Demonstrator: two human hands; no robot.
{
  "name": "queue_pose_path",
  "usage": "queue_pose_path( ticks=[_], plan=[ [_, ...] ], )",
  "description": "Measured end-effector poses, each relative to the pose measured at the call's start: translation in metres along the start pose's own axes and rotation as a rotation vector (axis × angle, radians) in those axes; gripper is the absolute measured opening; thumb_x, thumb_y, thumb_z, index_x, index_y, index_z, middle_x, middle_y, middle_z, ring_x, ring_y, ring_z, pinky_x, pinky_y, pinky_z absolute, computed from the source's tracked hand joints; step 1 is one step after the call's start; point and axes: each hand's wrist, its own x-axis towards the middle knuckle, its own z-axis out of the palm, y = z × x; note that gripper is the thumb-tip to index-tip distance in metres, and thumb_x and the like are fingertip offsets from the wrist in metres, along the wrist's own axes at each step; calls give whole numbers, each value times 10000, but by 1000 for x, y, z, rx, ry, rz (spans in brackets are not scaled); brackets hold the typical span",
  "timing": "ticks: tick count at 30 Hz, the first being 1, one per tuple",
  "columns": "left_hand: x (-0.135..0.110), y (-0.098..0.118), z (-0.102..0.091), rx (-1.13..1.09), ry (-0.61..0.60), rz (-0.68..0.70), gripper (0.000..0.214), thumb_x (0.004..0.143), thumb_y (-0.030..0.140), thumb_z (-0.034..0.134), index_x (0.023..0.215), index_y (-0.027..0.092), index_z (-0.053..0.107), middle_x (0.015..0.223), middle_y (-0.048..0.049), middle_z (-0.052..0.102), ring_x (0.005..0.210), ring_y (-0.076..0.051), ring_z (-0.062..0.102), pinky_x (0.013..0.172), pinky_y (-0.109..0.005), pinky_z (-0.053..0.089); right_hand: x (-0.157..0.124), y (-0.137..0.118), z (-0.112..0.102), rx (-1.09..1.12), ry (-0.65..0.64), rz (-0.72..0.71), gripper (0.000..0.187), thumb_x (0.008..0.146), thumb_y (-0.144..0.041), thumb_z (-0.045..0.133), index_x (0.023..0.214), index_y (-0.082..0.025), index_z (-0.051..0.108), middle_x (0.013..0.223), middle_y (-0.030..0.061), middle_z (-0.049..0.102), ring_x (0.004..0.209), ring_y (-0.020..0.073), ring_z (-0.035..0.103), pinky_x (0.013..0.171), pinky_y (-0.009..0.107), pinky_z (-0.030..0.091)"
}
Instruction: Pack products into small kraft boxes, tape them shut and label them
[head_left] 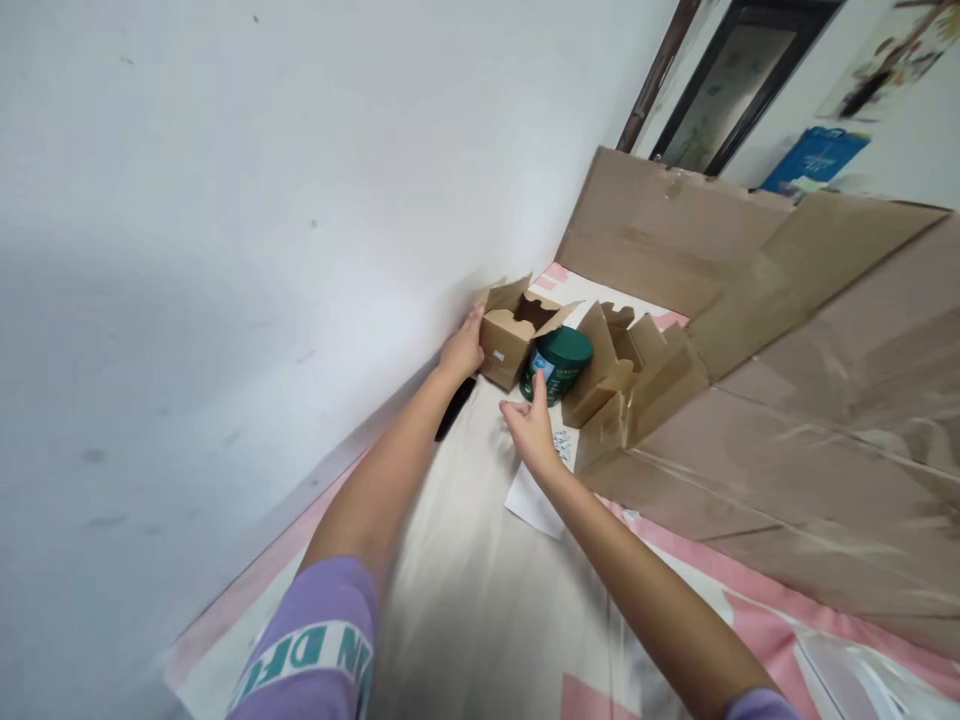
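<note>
While the left hand rests against the left side of the open left carton, the right hand is at the near side of the green tub, two digits spread apart. Tub stands between the left carton and the open right carton. For good handling, I'd brace the left carton lightly so it doesn't skid, and take the tub round its body with a wide grip, clear of the carton flaps. Left fingers mostly hidden, so can't tell if they pinch or just press; right-hand contact with the tub also unclear. Tub label too blurred to read, carton insides mostly hidden, dark object partly behind the left forearm, unidentifiable.
</note>
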Motion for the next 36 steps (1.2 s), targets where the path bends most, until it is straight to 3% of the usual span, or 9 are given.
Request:
queue_pose_path(
  ticks=[6, 13, 16, 20, 23, 27, 30, 34, 36],
  plan=[
    [-10, 10, -1, 171, -72, -54, 1075, 674, 89, 726, 1615, 206, 219, 1660, -207, 283, 1414, -452, 435, 1173, -583, 347, 33, 5, 1, 170, 23, 240, 1107, 743, -371, 672, 1659, -309, 54, 1609, 143, 404, 776, 152, 706, 628, 292, 592],
    [-17, 21, -7, 173, -131, -42, 1007, 659, 125, 728, 1576, 204, 319, 1591, -217, 386, 1501, -482, 266, 1198, -683, 178, 39, 10, 1, 206, 1, 213, 1100, 675, -355, 667, 1624, -367, 110, 1665, 113, 304, 626, 81, 638, 569, 280, 585],
    [-13, 20, -10, 103, -137, -26, 922, 702, 151, 695, 1559, 216, 361, 1577, -164, 432, 1547, -427, 191, 1226, -640, 196, 41, 10, 0, 249, -3, 190, 1014, 655, -357, 656, 1547, -375, 175, 1626, 114, 353, 629, 86, 642, 562, 288, 585],
    [-12, 22, -11, -15, -47, -74, 808, 757, 199, 665, 1528, 198, 420, 1618, -148, 368, 1524, -367, 285, 1246, -528, 261, 39, 9, -2, 252, -8, 168, 881, 634, -382, 671, 1402, -361, 240, 1511, 116, 432, 588, 73, 596, 516, 281, 550],
    [-14, 27, -19, -118, 19, -114, 770, 777, 234, 655, 1516, 213, 439, 1541, -145, 491, 1455, -361, 414, 1213, -531, 318, 31, 8, -3, 236, -9, 129, 782, 633, -421, 681, 1281, -320, 253, 1348, 89, 481, 575, 67, 552, 494, 262, 507],
    [-34, 34, -51, -247, 74, -90, 583, 787, 279, 620, 1363, 196, 602, 1379, -119, 647, 1305, -318, 571, 1139, -466, 425, 5, -9, 0, 234, -79, 37, 611, 634, -420, 726, 1065, -281, 315, 1048, -6, 506, 643, 93, 534, 549, 242, 484],
    [-68, 42, -90, -337, 152, -36, 476, 894, 365, 458, 1303, 189, 627, 1380, -89, 648, 1291, -273, 582, 1118, -439, 449, -35, -34, 2, 198, -188, -139, 502, 676, -386, 755, 968, -262, 366, 946, -15, 514, 817, 154, 587, 768, 309, 533],
    [-145, 73, -150, -611, 375, 121, 532, 958, 594, 365, 1154, 213, 681, 1212, -52, 724, 1202, -275, 630, 1095, -469, 474, -112, -76, -2, -47, -430, -597, 289, 818, -328, 665, 1040, -220, 516, 1069, 72, 625, 1012, 227, 624, 940, 392, 504],
    [-195, 97, -171, -621, 338, 120, 577, 943, 687, 362, 1078, 246, 709, 1152, -19, 741, 1148, -275, 652, 1070, -475, 500, -152, -94, -7, -155, -516, -749, 225, 854, -307, 622, 1056, -217, 582, 1088, 78, 688, 1028, 232, 648, 921, 372, 509]
  ],
)
